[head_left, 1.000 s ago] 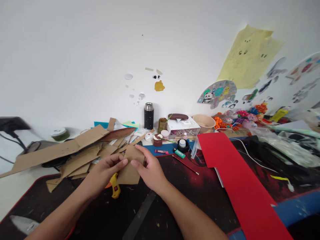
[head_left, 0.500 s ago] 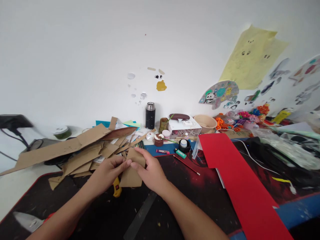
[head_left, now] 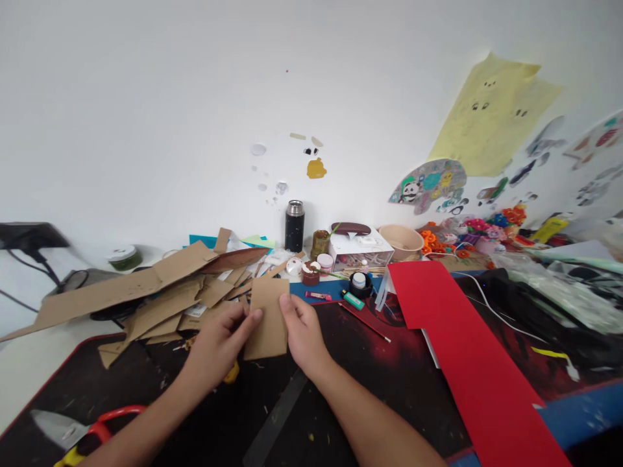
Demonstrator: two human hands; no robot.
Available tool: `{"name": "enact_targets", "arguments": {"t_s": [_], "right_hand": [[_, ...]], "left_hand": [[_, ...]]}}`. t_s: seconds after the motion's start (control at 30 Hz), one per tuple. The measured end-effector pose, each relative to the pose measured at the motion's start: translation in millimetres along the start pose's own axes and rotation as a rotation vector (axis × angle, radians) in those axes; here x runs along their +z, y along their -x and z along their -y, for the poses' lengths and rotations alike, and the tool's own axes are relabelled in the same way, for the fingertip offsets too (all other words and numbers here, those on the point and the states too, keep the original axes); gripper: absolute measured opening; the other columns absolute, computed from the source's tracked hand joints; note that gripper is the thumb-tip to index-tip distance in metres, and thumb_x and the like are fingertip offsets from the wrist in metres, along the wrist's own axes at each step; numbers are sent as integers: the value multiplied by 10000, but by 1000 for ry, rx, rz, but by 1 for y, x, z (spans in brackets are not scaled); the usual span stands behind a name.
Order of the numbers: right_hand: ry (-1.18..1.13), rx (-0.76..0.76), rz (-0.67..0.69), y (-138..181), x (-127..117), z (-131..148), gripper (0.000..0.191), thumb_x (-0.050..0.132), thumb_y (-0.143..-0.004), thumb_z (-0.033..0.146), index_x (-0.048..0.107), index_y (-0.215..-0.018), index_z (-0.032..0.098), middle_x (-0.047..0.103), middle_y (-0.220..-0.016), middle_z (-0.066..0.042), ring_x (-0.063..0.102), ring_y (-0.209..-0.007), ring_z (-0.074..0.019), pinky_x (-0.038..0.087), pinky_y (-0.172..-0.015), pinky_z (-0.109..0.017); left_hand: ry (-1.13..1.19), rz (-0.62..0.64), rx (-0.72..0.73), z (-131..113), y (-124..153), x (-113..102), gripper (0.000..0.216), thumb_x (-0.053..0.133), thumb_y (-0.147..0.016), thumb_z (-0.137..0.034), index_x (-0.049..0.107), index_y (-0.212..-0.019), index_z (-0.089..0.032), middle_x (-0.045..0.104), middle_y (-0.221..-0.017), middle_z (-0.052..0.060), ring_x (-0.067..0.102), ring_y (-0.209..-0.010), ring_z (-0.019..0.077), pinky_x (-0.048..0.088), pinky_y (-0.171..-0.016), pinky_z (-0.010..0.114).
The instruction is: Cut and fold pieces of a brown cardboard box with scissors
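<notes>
A small rectangular piece of brown cardboard (head_left: 267, 319) is held up in front of me, its broad face toward the camera. My left hand (head_left: 221, 340) pinches its left edge between thumb and fingers. Along the right edge, my right hand (head_left: 306, 331) grips it, thumb on the near face and fingers mostly hidden behind. Under the left hand, a bit of a yellow cutter handle (head_left: 232, 373) shows. A dark ruler-like strip (head_left: 277, 415) lies on the black mat below the cardboard. Scissors with red and yellow handles (head_left: 100, 431) rest near my left forearm, which partly covers them.
Cardboard scraps (head_left: 165, 305) are heaped at the left. A black thermos (head_left: 294, 227), a white box (head_left: 360, 246) and a beige bowl (head_left: 400, 241) line the wall. A large red sheet (head_left: 467, 357) crosses the right side, left of plastic bags (head_left: 549, 292). A pencil (head_left: 365, 322) lies behind my right hand.
The cardboard has turned more upright and flat toward the camera. My right hand has shifted from across it to its right edge. My left forearm uncovers more of the scissors.
</notes>
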State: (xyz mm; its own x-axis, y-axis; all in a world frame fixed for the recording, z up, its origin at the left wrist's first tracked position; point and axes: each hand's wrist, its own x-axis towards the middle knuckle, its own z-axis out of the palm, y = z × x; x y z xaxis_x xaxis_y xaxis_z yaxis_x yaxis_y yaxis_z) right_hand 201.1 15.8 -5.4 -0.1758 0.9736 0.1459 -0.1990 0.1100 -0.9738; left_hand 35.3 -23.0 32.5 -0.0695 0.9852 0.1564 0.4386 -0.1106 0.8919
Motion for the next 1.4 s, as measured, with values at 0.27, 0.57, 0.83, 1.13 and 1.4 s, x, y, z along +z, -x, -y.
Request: {"name": "enact_targets", "arguments": {"t_s": [0.27, 0.57, 0.83, 1.13, 1.4], "right_hand": [[234, -105, -16, 14, 10, -4, 632, 472, -1030, 716, 706, -856, 155, 674, -777, -36, 591, -744, -195, 475, -701, -297], [81, -86, -24, 20, 19, -1, 702, 471, -1015, 752, 754, -876, 124, 637, -736, -34, 535, -687, -180, 446, -658, -297], [-51, -13, -28, 25, 26, 0, 689, 523, -975, 784, 769, -915, 144, 656, -752, -39, 565, -708, -197, 492, -704, -318], [-79, 22, -88, 9, 11, 7, 715, 602, -879, 848, 774, -903, 155, 754, -846, -68, 668, -818, -244, 541, -783, -344], [-210, 78, -78, -5, -3, 9, 644, 712, -799, 832, 706, -854, 190, 705, -715, -20, 622, -594, -167, 487, -542, -265]], "left_hand": [[46, -208, -26, 0, 12, 18, 570, 492, -924, -806, 611, -818, -259, 668, -814, 28, 629, -861, 278, 523, -792, 343], [96, -294, -54, -1, 17, 27, 651, 477, -882, -862, 607, -747, -239, 649, -718, 21, 583, -723, 238, 512, -661, 321], [85, -296, -65, -6, 15, 23, 660, 521, -847, -863, 639, -707, -229, 658, -665, 26, 600, -690, 243, 510, -642, 324], [206, -28, -50, -6, 15, 20, 515, 678, -859, -702, 756, -990, -211, 772, -875, 64, 670, -861, 286, 575, -830, 376], [219, 308, -62, -10, 1, 1, 361, 797, -821, -572, 772, -892, -219, 730, -779, 29, 681, -710, 218, 540, -606, 270]]}}
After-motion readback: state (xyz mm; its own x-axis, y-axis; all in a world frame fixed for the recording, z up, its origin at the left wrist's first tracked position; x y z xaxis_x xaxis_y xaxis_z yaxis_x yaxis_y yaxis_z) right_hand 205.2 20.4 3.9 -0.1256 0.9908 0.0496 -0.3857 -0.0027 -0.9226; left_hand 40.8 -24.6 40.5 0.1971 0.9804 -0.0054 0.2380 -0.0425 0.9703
